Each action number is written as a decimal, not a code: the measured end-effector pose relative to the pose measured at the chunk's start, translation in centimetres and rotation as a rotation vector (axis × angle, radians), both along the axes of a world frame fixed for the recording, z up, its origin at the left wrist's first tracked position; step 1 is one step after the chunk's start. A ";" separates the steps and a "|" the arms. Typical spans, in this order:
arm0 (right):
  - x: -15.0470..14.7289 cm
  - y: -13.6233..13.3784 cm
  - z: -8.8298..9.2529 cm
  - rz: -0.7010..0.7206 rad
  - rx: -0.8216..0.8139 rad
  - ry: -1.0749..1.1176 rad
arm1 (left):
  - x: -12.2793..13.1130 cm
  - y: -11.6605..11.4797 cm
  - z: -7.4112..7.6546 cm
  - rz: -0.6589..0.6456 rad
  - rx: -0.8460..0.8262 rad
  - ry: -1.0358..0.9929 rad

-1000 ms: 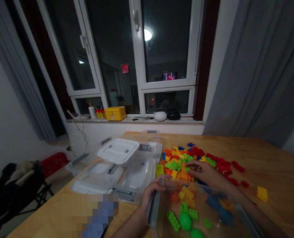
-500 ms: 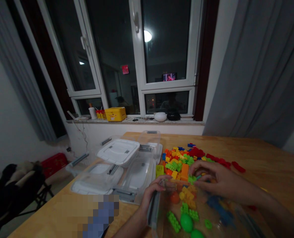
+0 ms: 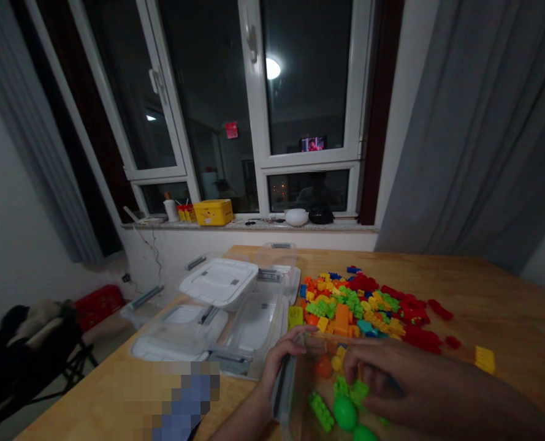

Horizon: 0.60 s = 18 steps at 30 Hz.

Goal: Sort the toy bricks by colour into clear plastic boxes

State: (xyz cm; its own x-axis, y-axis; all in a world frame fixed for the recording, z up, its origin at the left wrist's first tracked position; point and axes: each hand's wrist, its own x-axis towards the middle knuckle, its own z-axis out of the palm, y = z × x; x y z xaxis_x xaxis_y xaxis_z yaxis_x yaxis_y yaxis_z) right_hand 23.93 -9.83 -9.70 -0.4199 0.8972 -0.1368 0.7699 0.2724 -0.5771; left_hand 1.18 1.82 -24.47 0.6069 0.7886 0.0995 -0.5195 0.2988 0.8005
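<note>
A clear plastic bin (image 3: 287, 392) stands at the near edge of the wooden table (image 3: 506, 318), with green, orange and yellow toy bricks inside. My left hand (image 3: 282, 356) is closed around the bin's left rim. Over the open top of the bin hovers my right hand (image 3: 394, 380), fingers curled downward among the green bricks (image 3: 352, 392); what it holds, if anything, is hidden. Beyond the bin lies a heap of coloured bricks (image 3: 359, 303) in red, green, yellow, orange and blue.
Several clear bins and white lids (image 3: 219, 280) lie stacked on the table's left part. A lone yellow brick (image 3: 484, 359) sits at the right. The windowsill behind holds a yellow box (image 3: 213, 211) and bowls. A dark chair (image 3: 24, 349) stands at the left.
My right hand has drawn back from the brick heap and come down over the open bin. My left hand has stayed on the bin's rim.
</note>
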 end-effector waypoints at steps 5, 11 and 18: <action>-0.1 -0.1 -0.1 -0.003 -0.053 -0.026 | 0.0 -0.1 -0.2 0.074 0.013 -0.002; -0.3 -0.1 0.5 0.046 -0.014 -0.029 | 0.0 0.1 -0.3 0.032 0.017 0.007; -0.2 -0.1 0.6 0.011 -0.071 -0.013 | -0.2 0.0 -0.2 0.057 0.015 0.027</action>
State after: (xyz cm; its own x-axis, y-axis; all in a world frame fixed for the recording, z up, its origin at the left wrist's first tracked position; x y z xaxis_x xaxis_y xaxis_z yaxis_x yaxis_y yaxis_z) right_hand 23.68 -9.90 -9.13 -0.4275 0.8803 -0.2057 0.7747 0.2395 -0.5853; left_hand 0.98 1.79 -24.69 0.5638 0.8203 0.0962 -0.5135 0.2569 0.8187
